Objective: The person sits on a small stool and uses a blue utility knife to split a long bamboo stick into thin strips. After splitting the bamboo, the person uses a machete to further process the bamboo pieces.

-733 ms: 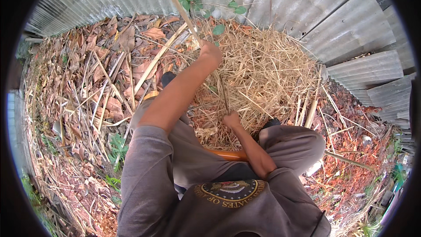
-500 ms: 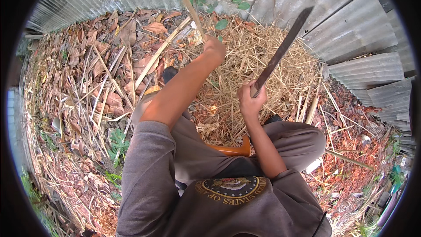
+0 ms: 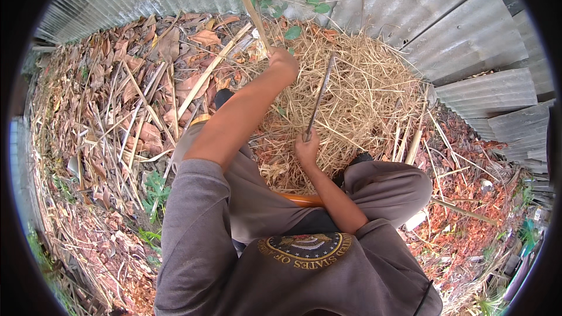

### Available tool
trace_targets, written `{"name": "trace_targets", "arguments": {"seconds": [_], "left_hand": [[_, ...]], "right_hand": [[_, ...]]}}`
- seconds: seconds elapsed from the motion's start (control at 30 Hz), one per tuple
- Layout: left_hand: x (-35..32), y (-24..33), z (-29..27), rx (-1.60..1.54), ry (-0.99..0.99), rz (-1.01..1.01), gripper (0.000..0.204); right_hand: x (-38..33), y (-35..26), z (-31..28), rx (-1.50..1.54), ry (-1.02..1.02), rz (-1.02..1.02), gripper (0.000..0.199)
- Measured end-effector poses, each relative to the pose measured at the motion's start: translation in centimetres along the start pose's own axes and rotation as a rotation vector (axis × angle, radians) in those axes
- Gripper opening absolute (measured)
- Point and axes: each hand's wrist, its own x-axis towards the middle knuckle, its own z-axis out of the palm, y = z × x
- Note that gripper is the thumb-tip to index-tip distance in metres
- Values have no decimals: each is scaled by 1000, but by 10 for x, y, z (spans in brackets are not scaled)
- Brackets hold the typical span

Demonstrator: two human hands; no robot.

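Note:
My left hand [image 3: 284, 63] is closed around the lower end of a long pale bamboo strip [image 3: 244, 0], which slants up and to the left past the top edge of the picture. Closer to my body, my right hand [image 3: 307, 148] grips a machete [image 3: 319, 96] by its handle, mostly hidden in the fingers. The dark blade points away from me, seen nearly edge-on, its tip over a heap of pale shavings [image 3: 363, 93]. Blade and strip are apart.
I sit low with bent legs; an orange plastic seat edge [image 3: 301, 200] shows between them. Corrugated metal sheets [image 3: 404, 0] fence the far side and right. Dry leaves [image 3: 149, 131] and long split strips [image 3: 213, 70] litter the left. A green plant [image 3: 157, 192] grows beside my left leg.
The machete has swung down and to the left, from raised at the right to over the shavings, its blade turned edge-on. My left hand and the strip have barely shifted.

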Motion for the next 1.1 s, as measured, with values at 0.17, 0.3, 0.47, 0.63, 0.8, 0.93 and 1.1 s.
{"name": "trace_targets", "arguments": {"seconds": [0.17, 0.3, 0.47, 0.63, 0.8, 0.93, 1.1], "left_hand": [[-10, 4, 10, -63, -23, -38, 29], [-34, -15, -11, -69, 25, -38, 26], [-47, -28, -57, -90, 101, -25, 23], [-33, -21, -24, -79, 47, -45, 26], [-39, -36, -28, -64, 4, -89, 27], [-31, -26, -36, -104, 24, -61, 28], [-25, -19, -20, -57, 5, -63, 30]], "right_hand": [[-9, -66, 0, -94, -163, 206, 9], [-19, -146, 8, 80, -53, -399, 11], [10, 37, -12, -431, 9, -8, 8], [-9, -69, -5, 36, -203, 327, 8], [-29, -139, 10, 54, -97, -324, 6], [-1, 20, -8, -386, 6, 2, 5], [-25, -88, 6, -27, -201, 231, 6]]}}
